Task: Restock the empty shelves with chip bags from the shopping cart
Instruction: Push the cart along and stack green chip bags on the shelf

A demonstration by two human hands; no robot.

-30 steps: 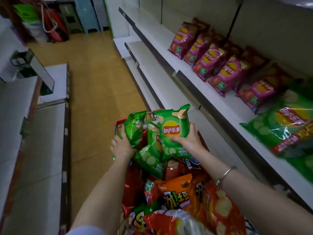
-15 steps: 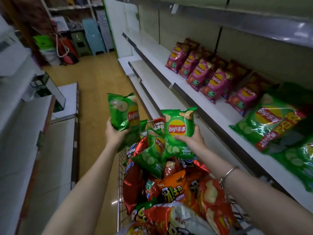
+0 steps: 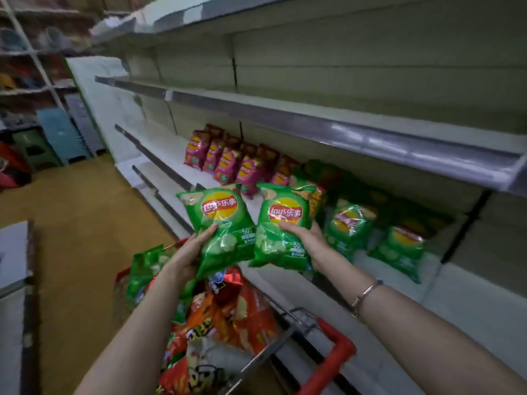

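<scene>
My left hand (image 3: pixel 189 252) grips a green Lay's chip bag (image 3: pixel 222 220), held upright above the shopping cart (image 3: pixel 336 354). My right hand (image 3: pixel 306 238) grips a second green Lay's bag (image 3: pixel 281 223) beside it, close to the white shelf (image 3: pixel 370 260). Both bags face me, side by side and nearly touching. On that shelf lie green chip bags (image 3: pixel 399 246) to the right and a row of magenta chip bags (image 3: pixel 228 163) further along. The cart below holds several red, orange and green bags (image 3: pixel 228 317).
An upper shelf (image 3: pixel 342 121) with a metal front rail juts out above the stocked one. Lower shelves (image 3: pixel 159 178) run along the aisle. A white unit (image 3: pixel 14 252) stands at left. Stacked stools and crates (image 3: pixel 60 132) sit at the aisle's far end.
Both hands lifted their green bags out of the cart and up toward the shelf. The left bag turned to face me, and my view swung up and right to the shelving.
</scene>
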